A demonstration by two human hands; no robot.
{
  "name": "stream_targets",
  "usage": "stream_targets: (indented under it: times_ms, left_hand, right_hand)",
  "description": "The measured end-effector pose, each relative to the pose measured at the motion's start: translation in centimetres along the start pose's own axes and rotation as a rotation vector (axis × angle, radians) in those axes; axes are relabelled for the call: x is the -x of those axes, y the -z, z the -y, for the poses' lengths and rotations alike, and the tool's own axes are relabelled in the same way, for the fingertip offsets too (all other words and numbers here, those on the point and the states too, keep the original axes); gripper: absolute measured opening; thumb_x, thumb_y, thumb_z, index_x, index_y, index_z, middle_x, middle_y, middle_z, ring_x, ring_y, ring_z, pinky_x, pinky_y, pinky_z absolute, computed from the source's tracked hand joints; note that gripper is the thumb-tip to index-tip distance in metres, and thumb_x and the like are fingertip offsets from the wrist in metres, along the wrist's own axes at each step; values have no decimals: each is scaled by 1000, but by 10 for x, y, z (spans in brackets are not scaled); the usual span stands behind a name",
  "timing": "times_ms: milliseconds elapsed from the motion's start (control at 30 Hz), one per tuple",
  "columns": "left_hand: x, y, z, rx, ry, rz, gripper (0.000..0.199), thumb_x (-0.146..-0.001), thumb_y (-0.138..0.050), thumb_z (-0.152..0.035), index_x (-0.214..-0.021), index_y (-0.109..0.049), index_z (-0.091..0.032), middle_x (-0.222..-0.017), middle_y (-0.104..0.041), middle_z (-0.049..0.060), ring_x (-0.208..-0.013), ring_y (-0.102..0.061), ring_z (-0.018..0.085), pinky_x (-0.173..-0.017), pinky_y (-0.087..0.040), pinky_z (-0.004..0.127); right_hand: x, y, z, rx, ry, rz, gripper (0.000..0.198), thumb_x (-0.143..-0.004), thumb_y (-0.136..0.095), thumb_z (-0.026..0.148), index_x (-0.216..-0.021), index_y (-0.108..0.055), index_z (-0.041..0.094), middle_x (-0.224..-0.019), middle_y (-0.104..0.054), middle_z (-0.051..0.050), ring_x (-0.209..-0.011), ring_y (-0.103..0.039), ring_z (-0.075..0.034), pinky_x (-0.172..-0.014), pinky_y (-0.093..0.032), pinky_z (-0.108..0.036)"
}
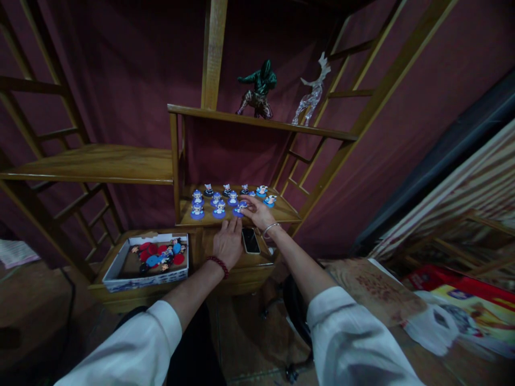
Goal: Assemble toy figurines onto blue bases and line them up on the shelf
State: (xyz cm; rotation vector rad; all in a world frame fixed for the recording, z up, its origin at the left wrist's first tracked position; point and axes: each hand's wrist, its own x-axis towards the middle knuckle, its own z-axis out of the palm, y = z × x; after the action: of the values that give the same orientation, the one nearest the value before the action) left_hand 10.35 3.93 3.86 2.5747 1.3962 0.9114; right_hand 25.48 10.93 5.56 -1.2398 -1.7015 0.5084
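Several small figurines on round bases stand in rows on the low wooden shelf (273, 214). My right hand (259, 213) reaches to the front row, its thumb and fingers closed around a purple-based figurine (240, 208) at the right end. Left of it in the same row are another purple-based figurine (219, 209) and a third purple figurine (197, 209). Behind my right hand stand blue-based figurines (270, 200). My left hand (228, 244) lies flat at the shelf's front edge, fingers stretched out and holding nothing. A phone (251, 240) rests beside it.
An open cardboard box (116, 268) with loose red, blue and black figurine pieces (161, 254) sits on the lower ledge at left. On the upper shelf (281, 124) stand a dark hooded statue (259, 91) and a clear deer ornament (311, 94). A black stool (295, 311) is below.
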Motion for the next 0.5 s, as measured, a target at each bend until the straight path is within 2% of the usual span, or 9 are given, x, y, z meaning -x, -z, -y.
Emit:
stream_targets:
  times_ms: [200, 367, 500]
  left_hand:
    - [0, -1, -1, -53, -82, 20, 52, -75, -34, -8, -126, -34, -8, -134, -33, 14, -122, -26, 25, -96, -27, 44]
    - [-2, -6, 3, -42, -71, 94, 54, -73, -34, -5, -127, -33, -8, -137, -28, 14, -128, -17, 22, -97, -27, 42]
    - [-2, -8, 6, -19, -88, 77, 56, -71, -32, -1, -127, -31, -6, -137, -28, 15, -128, -17, 20, -98, -29, 38]
  right_hand:
    - [-5, 7, 19, 356, 71, 48, 32, -69, -59, 20, -101, -58, 23, -97, -61, -1, -84, -56, -14, -80, -44, -28]
    - [-11, 7, 27, 580, 63, 129, 29, -70, -60, 20, -98, -61, 23, -90, -63, -2, -76, -57, -15, -73, -44, -27]
    - [-17, 8, 27, 681, 75, 195, 28, -70, -60, 22, -98, -61, 23, -86, -64, -3, -75, -57, -16, -70, -43, -26]
